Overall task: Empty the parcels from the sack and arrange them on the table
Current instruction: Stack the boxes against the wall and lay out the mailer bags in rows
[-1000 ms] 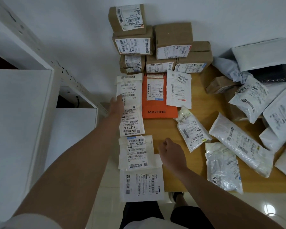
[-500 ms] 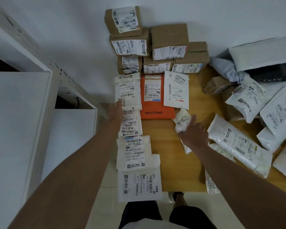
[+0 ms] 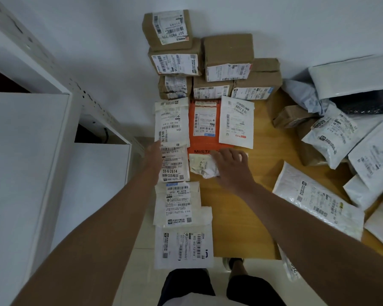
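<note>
On the wooden table (image 3: 237, 217) a column of flat white parcels runs along the left edge. My left hand (image 3: 154, 154) rests with straight fingers against the side of the labelled parcel (image 3: 175, 164) in that column. My right hand (image 3: 229, 164) lies over a small crumpled white parcel (image 3: 202, 165), fingers spread on top of it, just below the orange parcel (image 3: 205, 127). A white envelope (image 3: 236, 122) lies to the right of the orange one. Brown boxes (image 3: 227, 56) are stacked against the wall.
A heap of loose white and grey bags (image 3: 332, 138) covers the table's right side, with a long white bag (image 3: 316, 199) nearer me. White shelving (image 3: 31, 151) stands to the left. The nearest flat parcel (image 3: 184, 248) overhangs the table's front edge.
My right hand has carried the small crumpled parcel left from the middle of the table to just under the orange parcel. My left hand has stayed at the column.
</note>
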A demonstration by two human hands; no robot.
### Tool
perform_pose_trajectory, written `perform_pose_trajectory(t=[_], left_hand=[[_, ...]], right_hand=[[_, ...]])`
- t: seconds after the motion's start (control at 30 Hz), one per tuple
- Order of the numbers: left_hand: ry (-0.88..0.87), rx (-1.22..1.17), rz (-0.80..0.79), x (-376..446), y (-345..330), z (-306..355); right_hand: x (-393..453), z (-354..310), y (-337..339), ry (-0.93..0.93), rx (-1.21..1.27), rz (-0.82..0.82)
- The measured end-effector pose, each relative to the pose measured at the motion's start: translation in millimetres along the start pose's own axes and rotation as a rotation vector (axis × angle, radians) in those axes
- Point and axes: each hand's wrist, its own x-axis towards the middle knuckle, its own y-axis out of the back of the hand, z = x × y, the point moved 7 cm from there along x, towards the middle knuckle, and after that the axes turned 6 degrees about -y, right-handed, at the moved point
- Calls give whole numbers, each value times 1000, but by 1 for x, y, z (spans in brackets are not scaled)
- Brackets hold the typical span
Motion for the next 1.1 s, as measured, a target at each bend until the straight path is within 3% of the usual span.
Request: perform_pose_trajectory(t=[0.17,0.4,0.5,0.57,0.63,0.73,0.83,1.0,1.1], left_hand=[[26,-12,-15,-1,1,-1],[42,-1,39,-12,7,8],[16,90,125,1,20,-1],[-33,250,269,22,34,-16],[-99,362,332,9,32,-5],[-108,427,383,-24,29,13],[-70,475,380,-23,32,9],[-62,362,250,-40,5,9],[-104,324,228,-45,-5,12]], right_hand=[[21,-4,-18,62,-113,-202],[19,-6,-26,25,-41,-311],[10,2,-15,-32,27,-264],[-4,18,-2,-116,50,-150],[-27,47,10,-258,44,-40],[-74,97,20,-512,28,-28],[-120,136,18,-603,-19,-122],[-167,168,-11,-555,-96,-379],[-159,163,-13,-520,-100,-373]])
